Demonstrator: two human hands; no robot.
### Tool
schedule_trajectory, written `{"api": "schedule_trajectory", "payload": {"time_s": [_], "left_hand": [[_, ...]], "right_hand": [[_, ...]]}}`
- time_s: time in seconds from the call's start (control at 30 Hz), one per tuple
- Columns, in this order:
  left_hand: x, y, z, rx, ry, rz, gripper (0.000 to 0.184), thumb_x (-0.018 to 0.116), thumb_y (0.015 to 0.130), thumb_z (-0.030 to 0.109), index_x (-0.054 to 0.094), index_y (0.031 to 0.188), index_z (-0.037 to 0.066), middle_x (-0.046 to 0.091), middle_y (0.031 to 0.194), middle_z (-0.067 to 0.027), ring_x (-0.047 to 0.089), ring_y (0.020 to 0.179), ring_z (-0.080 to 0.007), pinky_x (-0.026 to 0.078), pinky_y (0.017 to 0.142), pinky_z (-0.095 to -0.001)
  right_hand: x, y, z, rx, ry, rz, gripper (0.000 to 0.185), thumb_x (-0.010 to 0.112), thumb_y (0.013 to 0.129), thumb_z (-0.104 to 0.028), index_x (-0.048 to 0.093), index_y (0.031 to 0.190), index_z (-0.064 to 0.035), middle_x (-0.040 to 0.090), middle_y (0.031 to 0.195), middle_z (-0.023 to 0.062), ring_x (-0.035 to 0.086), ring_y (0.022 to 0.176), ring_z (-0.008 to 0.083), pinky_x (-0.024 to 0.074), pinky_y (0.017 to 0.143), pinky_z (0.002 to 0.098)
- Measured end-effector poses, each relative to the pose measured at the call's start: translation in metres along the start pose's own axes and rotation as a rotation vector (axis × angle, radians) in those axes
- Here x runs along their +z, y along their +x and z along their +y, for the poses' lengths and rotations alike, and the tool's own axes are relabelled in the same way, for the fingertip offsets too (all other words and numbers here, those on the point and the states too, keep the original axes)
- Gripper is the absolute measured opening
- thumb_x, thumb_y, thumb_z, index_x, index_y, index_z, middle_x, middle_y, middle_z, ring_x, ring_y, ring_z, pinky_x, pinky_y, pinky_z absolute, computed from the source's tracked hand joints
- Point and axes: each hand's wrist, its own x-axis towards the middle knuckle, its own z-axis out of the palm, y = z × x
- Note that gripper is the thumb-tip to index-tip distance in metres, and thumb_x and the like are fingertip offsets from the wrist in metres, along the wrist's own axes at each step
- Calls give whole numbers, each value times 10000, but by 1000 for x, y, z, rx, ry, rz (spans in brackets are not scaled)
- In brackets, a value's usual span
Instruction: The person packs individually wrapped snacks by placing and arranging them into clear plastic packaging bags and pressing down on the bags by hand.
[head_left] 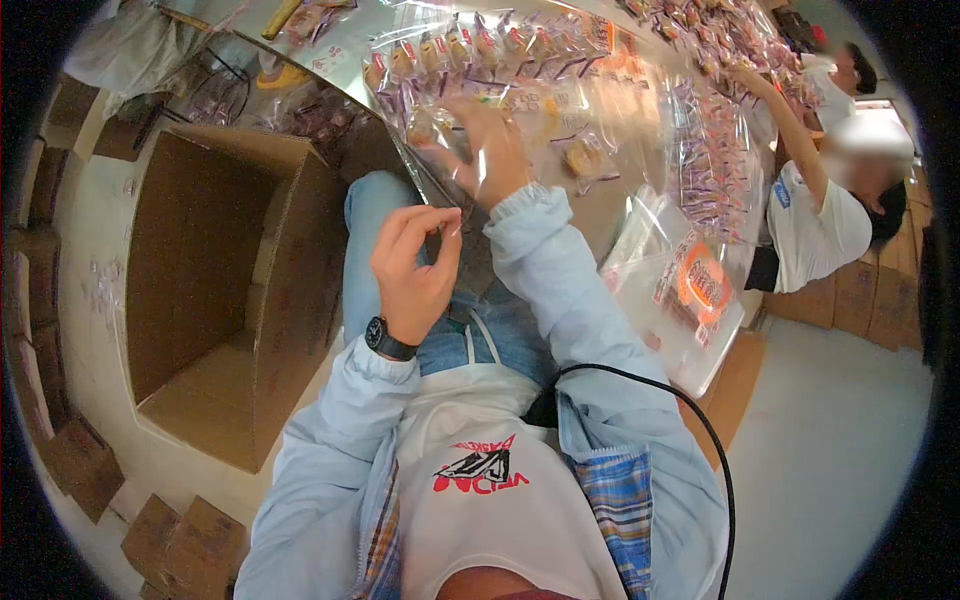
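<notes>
My left hand (415,270), with a black watch on its wrist, is closed in a pinch at the near edge of a clear plastic bag (545,100). My right hand (485,150) reaches over the table with thumb and fingers apart, seemingly under the bag's shiny film. Just left of its fingertips is a wrapped snack (425,130). A row of wrapped snacks (485,42) runs along the table beyond my hands. One wrapped snack (585,160) lies alone to the right of my right hand.
Flat printed bags (690,290) are stacked at the table's right edge. A large open carton (200,290) stands at left. More wrapped snacks (712,160) lie farther right, where a co-worker's arm (795,125) reaches in. A black cable (715,440) crosses my sleeve.
</notes>
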Motion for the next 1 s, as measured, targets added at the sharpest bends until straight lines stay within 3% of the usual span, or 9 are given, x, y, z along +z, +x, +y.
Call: {"api": "schedule_trajectory", "payload": {"time_s": [0.23,0.37,0.47,0.6,0.73,0.77,0.87,0.9,1.0], "left_hand": [[-4,6,3,15,13,20,212,760,825,-51,724,1018,27,686,927,-113,651,835,-253,519,735,-346],[-8,5,1,19,17,70,241,752,832,-57,706,1056,18,685,925,-112,647,816,-245,519,735,-339],[-4,8,-2,65,15,48,239,748,840,-58,702,1063,16,682,921,-113,645,808,-239,520,735,-335],[-1,3,0,61,15,16,222,745,873,-35,689,1085,-1,669,928,-95,629,829,-192,512,782,-310],[-2,3,-2,8,27,26,201,739,908,-13,677,1099,-14,662,942,-70,611,851,-146,500,817,-282],[-4,3,-3,8,24,25,196,738,914,-8,675,1100,-16,661,944,-66,607,852,-141,498,818,-279],[-7,2,-6,12,20,23,188,736,927,3,673,1103,-21,657,945,-59,600,856,-133,494,823,-271],[-7,1,-7,14,24,20,190,736,928,5,673,1105,-22,656,945,-59,599,858,-134,494,824,-271],[-6,-3,-8,5,15,10,191,736,928,6,672,1106,-22,655,950,-58,597,865,-134,493,827,-272]], "right_hand": [[-8,12,-2,-20,38,-121,592,808,846,-265,602,1375,-93,701,1214,158,678,1075,318,487,1021,450],[-22,8,-14,643,556,-185,515,830,825,-351,663,1210,-52,729,1106,143,718,881,287,556,782,381],[-15,12,-3,653,667,-359,590,788,887,-354,596,1359,-56,738,1062,159,687,945,182,542,822,341],[19,15,-14,724,412,-316,604,722,949,-449,586,1400,-71,746,996,148,693,876,195,538,782,343],[8,20,-10,1044,956,-395,582,668,996,-428,565,1458,-89,689,1026,85,634,802,169,532,711,287],[9,8,-9,979,1055,-241,500,659,1006,-360,597,1420,-86,642,1082,63,612,840,149,519,678,256],[-8,-8,-3,464,511,-50,475,685,965,-275,607,1389,-74,619,1205,123,635,951,219,541,771,315],[-15,-5,-2,314,168,88,558,724,869,-270,584,1384,-105,669,1127,170,647,1001,285,537,828,389],[-19,-9,9,355,-472,136,526,755,836,-313,628,1297,-93,660,1179,157,620,1101,330,486,963,455]]}}
